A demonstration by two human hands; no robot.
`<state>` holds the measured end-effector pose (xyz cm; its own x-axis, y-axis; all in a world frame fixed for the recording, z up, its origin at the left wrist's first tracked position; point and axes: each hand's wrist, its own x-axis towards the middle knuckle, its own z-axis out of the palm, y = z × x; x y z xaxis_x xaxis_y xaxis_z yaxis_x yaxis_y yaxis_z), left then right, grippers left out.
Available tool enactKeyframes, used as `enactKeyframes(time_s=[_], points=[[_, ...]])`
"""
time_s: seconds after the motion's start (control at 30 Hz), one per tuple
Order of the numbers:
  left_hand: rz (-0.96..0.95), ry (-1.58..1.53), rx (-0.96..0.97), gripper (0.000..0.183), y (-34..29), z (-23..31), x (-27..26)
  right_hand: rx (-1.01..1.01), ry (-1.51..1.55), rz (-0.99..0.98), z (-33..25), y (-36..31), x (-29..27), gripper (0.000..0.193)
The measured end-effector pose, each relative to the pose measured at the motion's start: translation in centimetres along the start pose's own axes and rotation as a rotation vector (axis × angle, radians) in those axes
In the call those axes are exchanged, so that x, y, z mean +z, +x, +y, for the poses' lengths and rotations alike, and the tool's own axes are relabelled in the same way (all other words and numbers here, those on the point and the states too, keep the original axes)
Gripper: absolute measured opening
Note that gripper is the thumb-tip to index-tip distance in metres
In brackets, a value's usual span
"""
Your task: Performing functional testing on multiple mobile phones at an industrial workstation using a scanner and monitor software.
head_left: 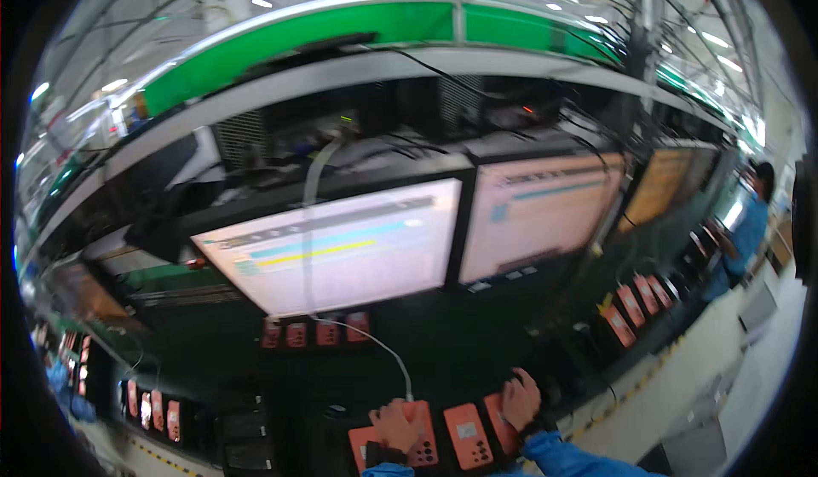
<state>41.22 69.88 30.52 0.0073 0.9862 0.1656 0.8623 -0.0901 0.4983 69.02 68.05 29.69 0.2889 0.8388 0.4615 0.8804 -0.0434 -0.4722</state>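
A row of coral-pink phones lies backs up at the near edge of the dark green bench. My left hand [396, 427] is closed at the left side of a phone [425, 453], its curled fingers over the back. A white cable [399, 359] runs down to that phone's far end. Partly under my left wrist is another phone [358, 445]. The phone with a white label [468, 433] lies untouched between my hands. My right hand [521, 402] is over the right edge of the last phone [497, 416], fingers apart and loosely bent; contact is unclear.
Two lit monitors [341, 247] [541, 213] stand behind the bench under a cable-strewn shelf. Several phones [327, 333] lie below the left monitor, with more phones [630, 305] along the right. Dark trays [247, 430] sit at left. A person in blue [745, 230] works at far right.
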Motion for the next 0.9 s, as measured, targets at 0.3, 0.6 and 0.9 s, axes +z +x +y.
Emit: enactKeyframes(time_s=[0.3, 0.6, 0.9], points=[[0.067, -0.028, 0.010, 0.039, 0.08, 0.30, 0.53, 0.005, -0.048, -0.008, 0.35, -0.23, 0.09, 0.015], [-0.006, 0.016, -0.030, 0.041, 0.21, 0.15, -0.23, -0.008, -0.031, -0.004, -0.48, 0.09, -0.17, 0.015], [-0.044, 0.003, -0.058, 0.043, 0.14, 0.02, -0.24, 0.033, -0.035, -0.043, -0.27, -0.21, -0.03, 0.017]])
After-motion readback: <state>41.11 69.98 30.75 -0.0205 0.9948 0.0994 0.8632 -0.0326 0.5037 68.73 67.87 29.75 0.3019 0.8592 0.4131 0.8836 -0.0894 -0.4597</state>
